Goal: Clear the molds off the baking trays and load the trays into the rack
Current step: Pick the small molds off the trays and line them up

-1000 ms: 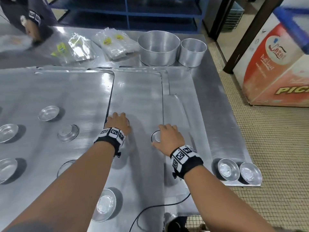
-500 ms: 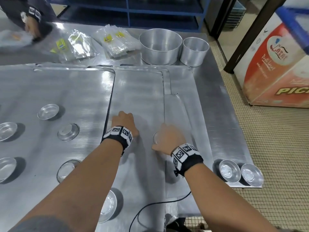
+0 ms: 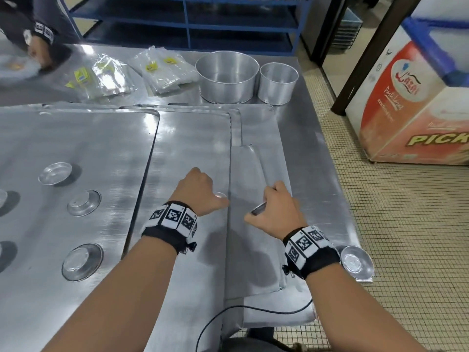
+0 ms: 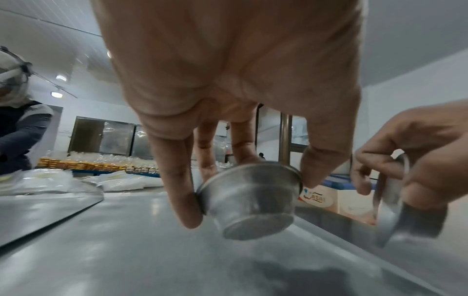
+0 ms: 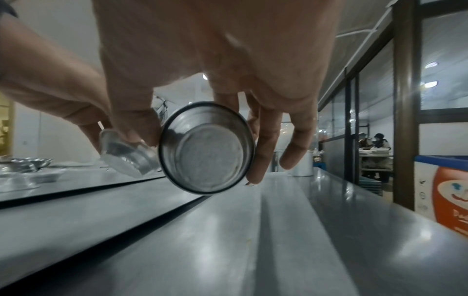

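The left hand hangs above the middle baking tray, and its grip is closed on a small round metal mold: the fingers and thumb pinch the rolled rim from opposite sides, so the mold is clear of the tray surface, base down and slightly tilted. Just to its right, the right hand has its own grip closed on a second mold, thumb on one side of the rim and fingertips on the other; this one is tipped well over, its flat base facing the wrist camera (only a sliver of rim shows in the head view). That hand is over the narrow right-hand tray, apart from the surface.

On the large left tray, four loose molds are in full view: one farthest back, one nearer, one nearest the person. Another mold sits at the near right corner of the steel worktop, beside the right wristband. The trays overlap one another on the worktop.

At the far edge stand a wide aluminium pan and a smaller one, just beside each other, with clear plastic packets to their left. Another person's hand is at the far left corner. A blue rack stands behind the worktop, and a chest freezer stands on the tiled floor to the right.
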The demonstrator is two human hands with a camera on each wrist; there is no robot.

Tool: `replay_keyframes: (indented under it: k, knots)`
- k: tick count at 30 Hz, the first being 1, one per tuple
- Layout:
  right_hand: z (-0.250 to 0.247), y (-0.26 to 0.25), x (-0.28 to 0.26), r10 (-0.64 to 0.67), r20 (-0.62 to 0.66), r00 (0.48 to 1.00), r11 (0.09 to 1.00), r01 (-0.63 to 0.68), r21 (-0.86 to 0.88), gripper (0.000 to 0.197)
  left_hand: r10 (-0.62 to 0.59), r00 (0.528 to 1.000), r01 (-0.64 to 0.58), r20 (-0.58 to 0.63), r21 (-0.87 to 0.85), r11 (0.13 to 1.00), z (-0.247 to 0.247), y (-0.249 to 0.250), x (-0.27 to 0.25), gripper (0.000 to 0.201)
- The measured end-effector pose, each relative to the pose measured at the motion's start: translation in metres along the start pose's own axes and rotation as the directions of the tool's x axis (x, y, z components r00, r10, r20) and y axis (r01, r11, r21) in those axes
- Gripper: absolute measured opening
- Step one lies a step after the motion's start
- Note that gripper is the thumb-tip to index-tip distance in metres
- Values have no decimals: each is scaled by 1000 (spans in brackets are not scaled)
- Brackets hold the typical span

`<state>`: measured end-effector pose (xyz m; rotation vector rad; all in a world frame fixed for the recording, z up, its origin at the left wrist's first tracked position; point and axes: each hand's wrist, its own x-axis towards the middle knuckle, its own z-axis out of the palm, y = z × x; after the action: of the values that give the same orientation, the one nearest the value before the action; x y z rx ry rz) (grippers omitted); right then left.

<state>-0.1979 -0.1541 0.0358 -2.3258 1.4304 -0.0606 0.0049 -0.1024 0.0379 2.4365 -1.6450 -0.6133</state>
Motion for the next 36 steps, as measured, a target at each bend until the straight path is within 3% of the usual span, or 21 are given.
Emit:
replay_keyframes:
  k: [3,8,11,13,16,18,20,24,30,36]
  knots:
    - [-14,24,-3,15,29,999,1000,-15,-7,44,123,992,-124,-18,-98,987,10,28,-4,38]
    - [-30,80,-5,87,94,992,993,-94,71,50,276,960,-275,46,-17,961,31,80,-3,37]
    - [-38,113,-4,147,88,985,983,-155,99,65,325,943,-327,69,8,945,44,111,2,35]
    - [-43,133,-4,196,120,973,975,-207,87,52,342,935,-345,89,22,938,52,130,6,32]
    - [-50,159,-8,247,113,962,960,-259,104,49,369,923,-373,112,12,928,68,157,12,27]
    - [-53,172,-9,227,106,968,969,-236,78,43,364,923,-366,127,-3,931,81,170,17,39]
    - [-56,183,-8,194,109,975,978,-201,60,54,364,921,-368,142,0,930,92,182,21,55]
    - [-50,199,-4,241,123,963,965,-252,80,83,385,902,-399,195,37,916,109,204,27,61]
    - [-42,209,3,291,165,942,956,-295,-3,73,406,881,-437,242,88,895,126,222,37,59]
    - [-35,215,8,321,187,929,946,-324,-11,76,423,871,-460,250,112,881,139,225,40,58]
